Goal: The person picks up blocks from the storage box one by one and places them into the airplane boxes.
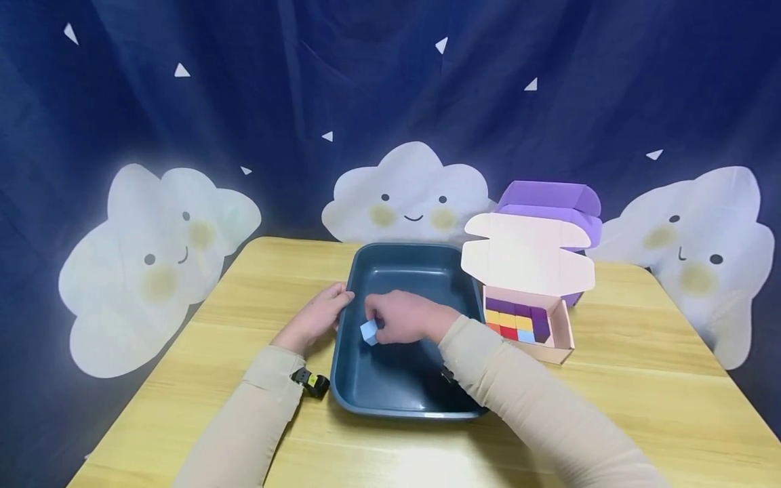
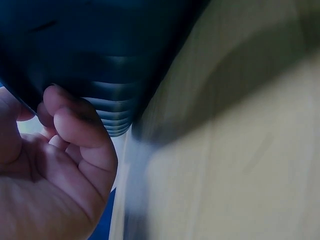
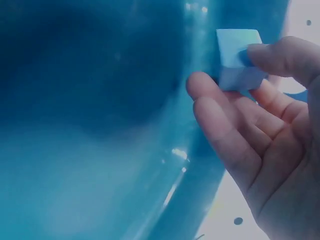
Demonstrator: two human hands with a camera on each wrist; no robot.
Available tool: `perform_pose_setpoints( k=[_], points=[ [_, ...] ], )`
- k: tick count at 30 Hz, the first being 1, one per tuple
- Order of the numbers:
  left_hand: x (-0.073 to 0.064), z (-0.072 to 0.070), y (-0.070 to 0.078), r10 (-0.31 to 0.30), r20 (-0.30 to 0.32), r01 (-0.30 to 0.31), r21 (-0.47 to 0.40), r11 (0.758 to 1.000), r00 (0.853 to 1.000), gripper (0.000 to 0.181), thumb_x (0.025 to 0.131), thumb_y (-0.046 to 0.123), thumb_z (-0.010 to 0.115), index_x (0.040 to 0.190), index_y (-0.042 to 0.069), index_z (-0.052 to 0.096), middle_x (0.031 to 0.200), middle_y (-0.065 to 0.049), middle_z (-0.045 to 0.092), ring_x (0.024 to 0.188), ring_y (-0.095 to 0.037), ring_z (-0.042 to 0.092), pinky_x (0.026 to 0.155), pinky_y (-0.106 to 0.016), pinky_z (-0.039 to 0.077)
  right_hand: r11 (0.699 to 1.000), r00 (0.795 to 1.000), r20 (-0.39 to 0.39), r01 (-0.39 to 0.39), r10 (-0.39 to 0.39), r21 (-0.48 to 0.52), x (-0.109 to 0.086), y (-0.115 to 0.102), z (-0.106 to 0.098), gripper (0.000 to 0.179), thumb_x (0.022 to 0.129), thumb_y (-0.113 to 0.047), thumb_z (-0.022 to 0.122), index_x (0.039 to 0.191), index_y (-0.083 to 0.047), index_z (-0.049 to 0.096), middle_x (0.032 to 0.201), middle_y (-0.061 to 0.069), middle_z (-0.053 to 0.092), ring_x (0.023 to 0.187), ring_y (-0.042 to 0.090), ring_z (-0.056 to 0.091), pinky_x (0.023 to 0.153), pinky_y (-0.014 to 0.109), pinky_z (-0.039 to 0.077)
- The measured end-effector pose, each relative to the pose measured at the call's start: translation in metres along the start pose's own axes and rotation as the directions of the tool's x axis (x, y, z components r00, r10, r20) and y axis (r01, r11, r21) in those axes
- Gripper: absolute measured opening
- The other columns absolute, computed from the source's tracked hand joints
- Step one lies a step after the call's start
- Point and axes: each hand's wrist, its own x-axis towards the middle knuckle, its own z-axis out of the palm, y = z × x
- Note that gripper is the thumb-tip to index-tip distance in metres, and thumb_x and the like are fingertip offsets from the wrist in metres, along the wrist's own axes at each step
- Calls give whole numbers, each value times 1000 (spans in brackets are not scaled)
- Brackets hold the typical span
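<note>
A light blue cube (image 1: 369, 332) is pinched between the thumb and fingers of my right hand (image 1: 405, 317), over the left half of a dark blue rectangular tub (image 1: 390, 383). In the right wrist view the thumb presses one side of the cube (image 3: 237, 47), while two fingers stretch out below it. My left hand (image 1: 314, 318) grips the tub's left rim. From the left wrist view, its fingers (image 2: 75, 125) curl against the outside wall under the rim. Part of the tub's right side lies hidden behind my right forearm.
To the right of the tub stands an open pale pink box (image 1: 558, 349) holding several purple, yellow, orange, red and light blue blocks. A purple box (image 1: 549, 196) is behind it. Everything rests on a wooden table (image 1: 647, 379), with a dark blue curtain (image 1: 390, 81) beyond.
</note>
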Motion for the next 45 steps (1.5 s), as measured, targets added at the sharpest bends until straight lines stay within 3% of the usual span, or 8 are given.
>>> perform_pose_setpoints(
  k=[7,15,19,24,29,32,35,45],
  points=[
    [-1,0,2,-13,4,13,-3,1000,1000,26,110,27,39,106,3,50,74,-4,52,60,-19,49,60,-31,44,993,989,-99,100,-106,-64,-25,10,-29,24,91,-23,69,115,-17,70,96,-7,63,86,12,57,80,30,49],
    [-1,0,1,1,3,-1,7,1000,1000,25,110,23,38,103,1,48,70,-4,51,57,-18,47,57,-29,42,985,975,-162,139,-154,-99,-78,46,-63,22,85,-8,73,107,-9,72,97,-1,63,83,14,57,80,35,51],
    [0,0,1,4,4,-4,15,1000,1000,27,110,23,37,104,-1,48,70,-3,50,57,-18,46,58,-29,41,992,984,-153,70,-86,-104,-113,68,-71,21,82,-1,74,101,-8,72,94,-2,64,80,14,57,78,37,53],
    [0,0,2,4,4,-4,15,1000,1000,29,110,24,38,106,-2,48,71,-4,51,58,-18,47,59,-30,42,994,996,-73,-58,51,-94,-153,90,-77,21,81,0,77,97,-11,71,89,-6,64,78,14,58,78,39,53],
    [0,0,1,-3,-3,3,19,1000,1000,28,110,25,39,106,-1,49,73,-5,53,59,-19,49,60,-31,44,971,974,40,-220,225,-92,-177,107,-78,22,82,-5,79,101,-10,68,89,-6,62,81,17,57,78,42,52],
    [0,1,0,-3,3,3,11,1000,1000,27,110,26,39,105,0,48,73,-5,53,59,-19,49,59,-31,44,951,946,97,-304,309,-62,-184,114,-73,21,83,-5,78,100,-11,67,88,-4,61,78,17,58,76,41,50],
    [0,1,-2,-7,5,7,-1,1000,1000,26,110,25,39,103,2,47,72,-5,52,59,-19,48,59,-30,43,943,935,118,-331,333,-34,-188,120,-66,20,82,-2,75,96,-13,66,84,-2,60,67,15,61,72,39,49],
    [1,0,-2,-30,11,30,9,1000,999,28,110,28,38,106,2,48,79,-7,57,63,-21,55,63,-34,48,937,943,54,-320,329,-140,-187,131,-45,21,77,-1,77,90,-14,67,79,-2,56,72,18,53,65,35,44]
  ],
)
